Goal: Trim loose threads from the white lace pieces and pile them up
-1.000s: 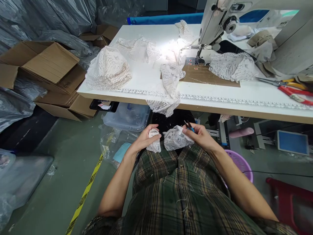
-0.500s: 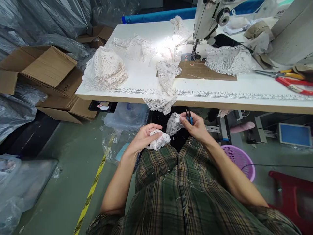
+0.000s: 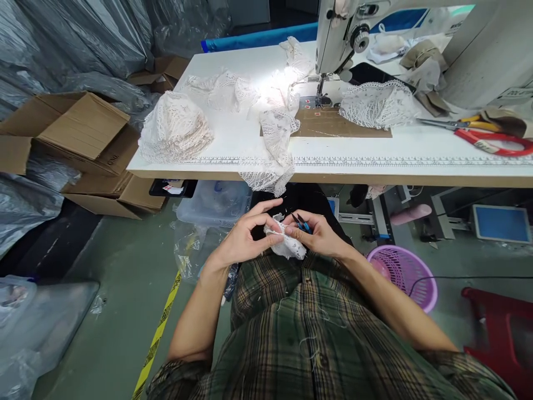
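Above my lap, my left hand [image 3: 250,233] pinches the left side of a small piece of white lace [image 3: 291,248]. On the lace's right side are the fingers of my right hand [image 3: 318,232], which also hold small blue-handled snips [image 3: 303,224] with dark blades pointing up and left. Both hands are close together, just below the table edge. From that edge hangs a longer white lace strip [image 3: 275,136], which runs back toward the sewing machine [image 3: 339,33].
The white table [image 3: 225,136] bears a lace pile [image 3: 175,128] at left, more lace [image 3: 378,104] right of the needle and red-handled scissors [image 3: 491,141]. Below stand a clear-lidded box [image 3: 214,203] and a purple basket [image 3: 431,289]. Cardboard boxes [image 3: 85,125] are at left.
My hands have come together, and the lace pieces they held apart now meet between them. My right hand has moved left and down with the snips. The view has shifted slightly.
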Motion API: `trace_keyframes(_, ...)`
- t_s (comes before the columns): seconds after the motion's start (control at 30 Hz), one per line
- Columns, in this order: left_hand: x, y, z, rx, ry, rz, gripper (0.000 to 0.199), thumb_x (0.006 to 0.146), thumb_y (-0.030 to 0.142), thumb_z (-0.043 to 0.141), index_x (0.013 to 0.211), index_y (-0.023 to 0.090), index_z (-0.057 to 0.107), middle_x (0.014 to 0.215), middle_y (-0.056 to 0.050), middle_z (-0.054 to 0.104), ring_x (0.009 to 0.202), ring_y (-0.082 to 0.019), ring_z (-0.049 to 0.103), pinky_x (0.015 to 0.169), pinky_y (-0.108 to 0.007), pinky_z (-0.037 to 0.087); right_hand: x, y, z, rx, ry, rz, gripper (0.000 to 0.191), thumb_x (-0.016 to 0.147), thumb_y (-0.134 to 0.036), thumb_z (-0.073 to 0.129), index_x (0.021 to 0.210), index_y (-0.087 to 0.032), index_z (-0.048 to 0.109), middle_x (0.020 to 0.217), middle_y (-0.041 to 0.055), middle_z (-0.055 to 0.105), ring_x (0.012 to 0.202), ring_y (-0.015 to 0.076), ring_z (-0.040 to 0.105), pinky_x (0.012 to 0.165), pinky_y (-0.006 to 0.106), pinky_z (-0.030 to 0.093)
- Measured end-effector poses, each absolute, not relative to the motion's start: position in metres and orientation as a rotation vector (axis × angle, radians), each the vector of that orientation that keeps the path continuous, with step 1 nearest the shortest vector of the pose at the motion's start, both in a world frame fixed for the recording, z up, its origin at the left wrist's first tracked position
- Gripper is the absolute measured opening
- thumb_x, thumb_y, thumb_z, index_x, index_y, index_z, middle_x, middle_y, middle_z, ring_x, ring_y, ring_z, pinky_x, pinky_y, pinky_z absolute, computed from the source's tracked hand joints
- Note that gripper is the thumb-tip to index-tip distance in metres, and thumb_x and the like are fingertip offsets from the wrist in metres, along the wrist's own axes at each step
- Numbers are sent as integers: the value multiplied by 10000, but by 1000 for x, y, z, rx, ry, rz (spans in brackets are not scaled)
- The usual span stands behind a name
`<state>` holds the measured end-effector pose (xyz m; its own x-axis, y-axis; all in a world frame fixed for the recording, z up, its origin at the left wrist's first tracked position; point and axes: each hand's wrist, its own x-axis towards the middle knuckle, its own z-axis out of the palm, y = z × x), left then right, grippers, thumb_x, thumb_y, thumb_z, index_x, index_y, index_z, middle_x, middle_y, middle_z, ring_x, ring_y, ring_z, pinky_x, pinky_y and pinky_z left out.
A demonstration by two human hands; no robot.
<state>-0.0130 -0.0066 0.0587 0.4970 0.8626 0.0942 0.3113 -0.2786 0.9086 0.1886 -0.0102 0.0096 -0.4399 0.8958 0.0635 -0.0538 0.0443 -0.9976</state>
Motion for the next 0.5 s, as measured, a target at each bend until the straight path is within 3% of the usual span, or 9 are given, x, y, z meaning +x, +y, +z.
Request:
trace_keyframes(0.13,-14,1,54,1759,938,725,107,804,281,711,797,177,688,1144,-121,681,1129,-260,602,1031,-445,404,188,-11,13,-935,-1612,1405,259,871,-442,632,918,-189,606,816,8,610,749,138,544,697,264,449)
trace_keyframes(0.27,-11,1,48,1659,977,759,157,781,309,731,784,157,693,899,-88,690,852,-191,633,822,-338,498,186,-11,11,-898,-1592,1415,273,867,-452,632,867,-206,514,793,-5,560,722,128,513,659,247,436)
trace_keyframes(0.5,-9,-4,46,1296,1045,817,196,709,286,786,713,129,670,796,-39,651,683,-120,581,627,-235,466,191,-15,12,-973,-1637,1365,175,901,-365,539,878,-193,562,801,11,581,714,136,508,643,253,426)
